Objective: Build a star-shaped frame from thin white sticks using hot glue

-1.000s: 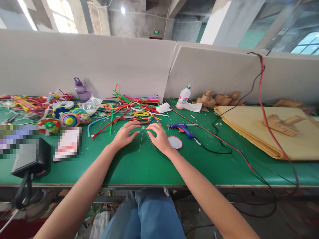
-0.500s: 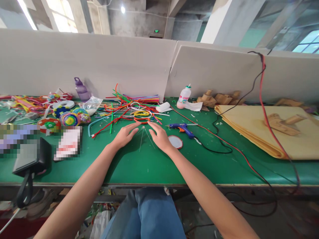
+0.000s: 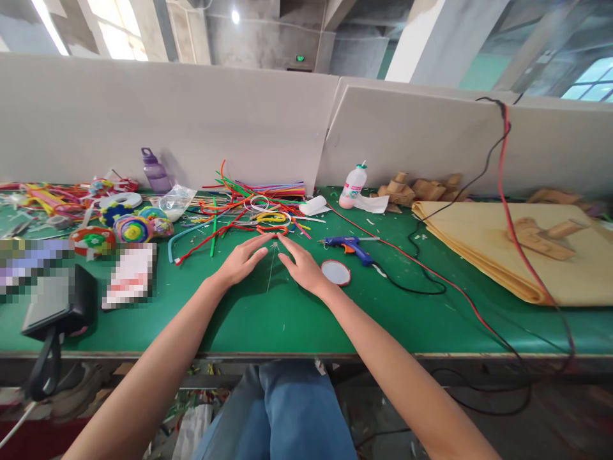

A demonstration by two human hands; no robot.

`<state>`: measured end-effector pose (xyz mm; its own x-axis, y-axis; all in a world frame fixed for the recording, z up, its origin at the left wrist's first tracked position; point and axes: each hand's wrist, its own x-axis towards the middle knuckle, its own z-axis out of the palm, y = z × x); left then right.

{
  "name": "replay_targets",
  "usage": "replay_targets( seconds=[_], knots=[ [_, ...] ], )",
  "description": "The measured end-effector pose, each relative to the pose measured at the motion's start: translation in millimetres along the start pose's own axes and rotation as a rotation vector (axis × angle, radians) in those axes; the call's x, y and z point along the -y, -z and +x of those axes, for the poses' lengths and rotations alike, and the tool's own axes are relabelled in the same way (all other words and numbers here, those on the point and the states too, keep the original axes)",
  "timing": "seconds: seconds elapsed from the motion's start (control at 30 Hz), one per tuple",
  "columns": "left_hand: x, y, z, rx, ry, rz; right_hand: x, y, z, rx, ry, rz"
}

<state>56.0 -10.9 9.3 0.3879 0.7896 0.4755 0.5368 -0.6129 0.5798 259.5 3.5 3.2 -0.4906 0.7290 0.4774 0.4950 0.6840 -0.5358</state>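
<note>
My left hand [image 3: 242, 260] and my right hand [image 3: 301, 263] rest low over the green table, fingers stretched forward and fingertips nearly meeting. Neither hand visibly holds anything. Just beyond the fingertips lies an orange-red pipe cleaner loop [image 3: 272, 230], partly hidden by them. Thin pale strands [image 3: 271, 271] run from a small light bit between the hands toward me. A round white disc with a red rim [image 3: 336, 273] lies right beside my right hand. Behind the hands is a heap of coloured pipe cleaners [image 3: 239, 203].
A blue glue gun [image 3: 348, 245] with a black cable lies right of centre. Farther back stand a white bottle [image 3: 353, 186] and a purple bottle [image 3: 156, 172]. Pompom pieces [image 3: 133, 228] and a black device [image 3: 60, 300] are left; yellow folded cloth [image 3: 483, 243] is right.
My right hand has moved slightly left, bringing its fingertips closer to those of my left hand. They now cover more of the orange-red loop.
</note>
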Motion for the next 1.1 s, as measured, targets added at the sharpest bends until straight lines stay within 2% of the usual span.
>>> replay_targets(
  seconds=[0.17, 0.4, 0.5, 0.67, 0.73, 0.87, 0.93, 1.1],
  knots=[
    [-2, 0.8, -1, -0.044, 0.004, 0.002, 3, 3, 0, -0.030, 0.086, -0.038],
    [1, -1.2, -1, -0.062, 0.047, 0.029, 3, 2, -1, -0.043, 0.096, -0.068],
    [6, 0.0, 0, -0.186, 0.138, 0.088, 2, 2, 0, -0.063, 0.102, -0.062],
    [19, 4.7, 1, -0.519, 0.365, 0.143, 0, 5, 3, -0.198, 0.026, -0.020],
    [23, 5.2, 1, -0.579, 0.424, 0.142, -2, 8, 4, -0.225, 0.012, -0.007],
    [30, 3.3, 1, -0.608, 0.468, 0.143, -3, 15, 6, -0.253, 0.016, -0.006],
    [32, 2.4, 0, -0.626, 0.484, 0.141, 1, 20, 8, -0.220, 0.038, -0.030],
    [34, 2.0, 1, -0.650, 0.490, 0.128, 18, 24, 18, -0.020, 0.138, -0.189]
  ],
)
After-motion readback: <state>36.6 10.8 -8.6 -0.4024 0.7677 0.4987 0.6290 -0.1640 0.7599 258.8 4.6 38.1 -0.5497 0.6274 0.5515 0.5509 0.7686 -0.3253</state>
